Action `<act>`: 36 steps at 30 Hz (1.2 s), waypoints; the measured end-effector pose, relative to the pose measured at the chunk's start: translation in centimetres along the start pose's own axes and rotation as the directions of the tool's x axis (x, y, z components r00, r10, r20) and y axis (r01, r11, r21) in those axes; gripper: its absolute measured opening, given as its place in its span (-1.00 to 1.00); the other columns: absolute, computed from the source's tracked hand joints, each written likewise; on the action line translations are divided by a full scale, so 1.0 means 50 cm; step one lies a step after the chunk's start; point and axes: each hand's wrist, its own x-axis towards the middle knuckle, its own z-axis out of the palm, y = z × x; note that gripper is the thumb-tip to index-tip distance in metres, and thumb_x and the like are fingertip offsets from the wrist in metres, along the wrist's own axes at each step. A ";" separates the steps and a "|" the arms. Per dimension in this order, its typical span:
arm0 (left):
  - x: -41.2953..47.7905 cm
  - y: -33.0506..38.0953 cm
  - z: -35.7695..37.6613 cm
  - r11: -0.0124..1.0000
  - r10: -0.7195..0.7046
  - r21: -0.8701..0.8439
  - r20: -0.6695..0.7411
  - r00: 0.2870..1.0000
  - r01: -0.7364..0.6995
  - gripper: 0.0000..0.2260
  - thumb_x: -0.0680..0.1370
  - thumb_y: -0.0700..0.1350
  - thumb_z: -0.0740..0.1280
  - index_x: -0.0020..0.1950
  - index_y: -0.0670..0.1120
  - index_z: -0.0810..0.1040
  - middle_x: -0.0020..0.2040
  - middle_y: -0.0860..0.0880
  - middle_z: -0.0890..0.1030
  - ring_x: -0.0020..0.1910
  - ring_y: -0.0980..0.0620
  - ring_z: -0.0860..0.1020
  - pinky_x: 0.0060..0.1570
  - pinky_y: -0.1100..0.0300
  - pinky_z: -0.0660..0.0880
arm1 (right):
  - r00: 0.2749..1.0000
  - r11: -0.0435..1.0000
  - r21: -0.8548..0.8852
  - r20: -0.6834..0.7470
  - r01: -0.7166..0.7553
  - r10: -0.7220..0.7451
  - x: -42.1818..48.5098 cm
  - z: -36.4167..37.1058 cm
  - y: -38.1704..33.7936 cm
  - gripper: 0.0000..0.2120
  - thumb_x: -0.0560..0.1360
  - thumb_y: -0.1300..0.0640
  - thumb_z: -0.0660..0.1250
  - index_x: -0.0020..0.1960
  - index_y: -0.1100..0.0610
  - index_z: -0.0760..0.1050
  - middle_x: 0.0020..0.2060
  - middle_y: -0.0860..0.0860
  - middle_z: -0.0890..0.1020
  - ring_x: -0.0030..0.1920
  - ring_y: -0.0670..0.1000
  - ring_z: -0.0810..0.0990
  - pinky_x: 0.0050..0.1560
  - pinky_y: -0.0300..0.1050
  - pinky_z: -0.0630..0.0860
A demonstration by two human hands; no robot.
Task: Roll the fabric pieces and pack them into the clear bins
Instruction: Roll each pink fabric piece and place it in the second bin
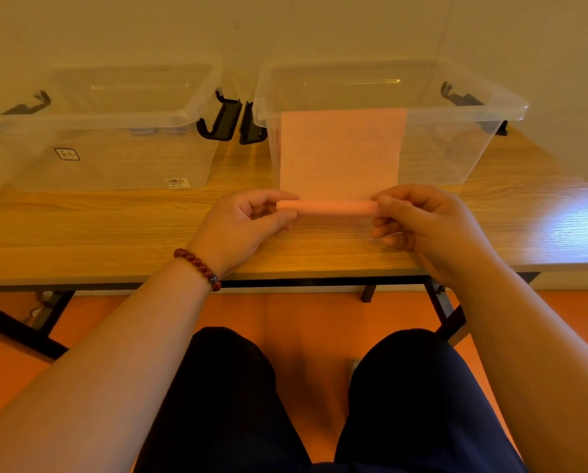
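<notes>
1. I see the left hand (248, 216) and the right hand (418, 220) each at one end of the pink cloth (340, 151). The cloth's near edge is wound into a thin rolled end (326, 207) low over the wooden surface (115, 233).
2. Both grips are clamped on that tube, thumb and curled fingers pinching it at its two tips. I judge the ends are held so the tube keeps an even width and does not turn into a cone.
3. The flat, unrolled part runs away from the hands and up the front wall of the right bin (456, 107), with its far edge at the near rim. I cannot tell whether it hooks over the rim or only leans there. Either way, it lies straight and smooth and feeds squarely into the roll.
4. The left bin (115, 145) stands beside it, also open. Black latches (222, 121) hang down between the two bins. I see no finished rolls in the right bin.
5. I judge this to be an early stage, since most of the cloth is not yet rolled. The next move calls for equal turns from both hands, away from the body.
6. If one side leads, the roll could telescope. The far edge could also slip down and wrinkle.
7. A bead bracelet (198, 266) sits on the left wrist, apart from the cloth.
</notes>
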 end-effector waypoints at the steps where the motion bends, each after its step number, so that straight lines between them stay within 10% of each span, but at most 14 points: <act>1: 0.000 0.002 0.002 1.000 -0.001 -0.008 -0.006 1.000 0.001 -0.82 0.53 -0.12 0.35 -0.04 0.20 0.57 -0.22 0.18 0.67 -0.18 0.26 0.60 -0.15 0.42 0.52 | 1.000 1.000 -0.019 0.018 0.001 -0.001 -0.002 -0.002 0.000 -0.87 0.46 0.17 0.40 0.00 0.13 0.60 -0.26 0.05 0.65 -0.26 -0.04 0.65 -0.26 -0.23 0.59; 36: -0.001 0.006 0.006 1.000 -0.001 -0.031 -0.023 1.000 0.001 -0.86 0.54 -0.15 0.33 -0.04 0.12 0.55 -0.33 0.22 0.64 -0.32 0.30 0.57 -0.29 0.46 0.48 | 1.000 0.997 -0.067 -0.015 0.026 -0.027 -0.001 -0.003 0.002 -0.90 0.51 0.16 0.39 0.02 0.08 0.58 -0.22 0.06 0.67 -0.25 -0.01 0.68 -0.29 -0.23 0.59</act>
